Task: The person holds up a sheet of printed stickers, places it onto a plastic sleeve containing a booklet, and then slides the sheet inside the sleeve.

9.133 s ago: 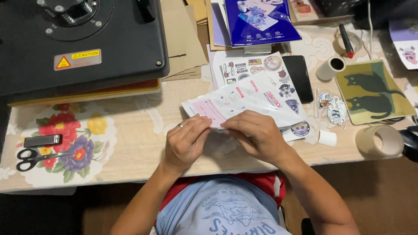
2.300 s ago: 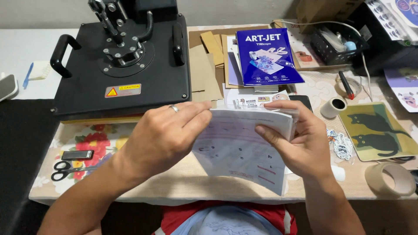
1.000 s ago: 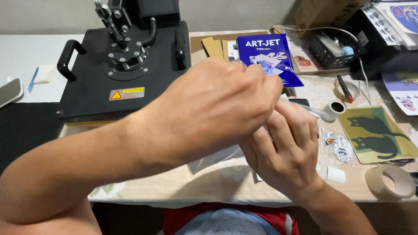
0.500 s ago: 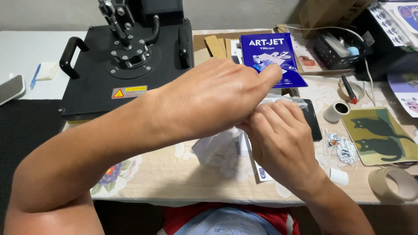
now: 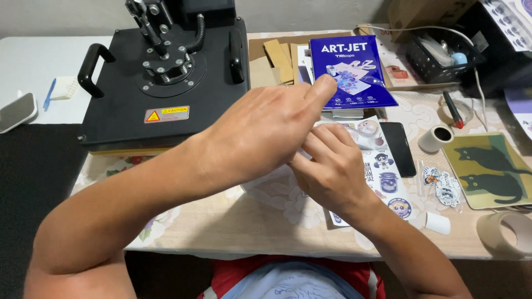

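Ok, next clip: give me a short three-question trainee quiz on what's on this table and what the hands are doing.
1. True or false: the black heat press stands to the left of the blue paper pack.
2. Which lies nearest the right hand? A) the sticker sheet B) the scissors C) the tape roll
3. Fill in: the left hand crosses over the right hand, above a thin ____ packet.

Key: 1 true; 2 A; 3 clear (see-through) plastic, as far as the view shows. The black phone lies just right of the sticker sheet.
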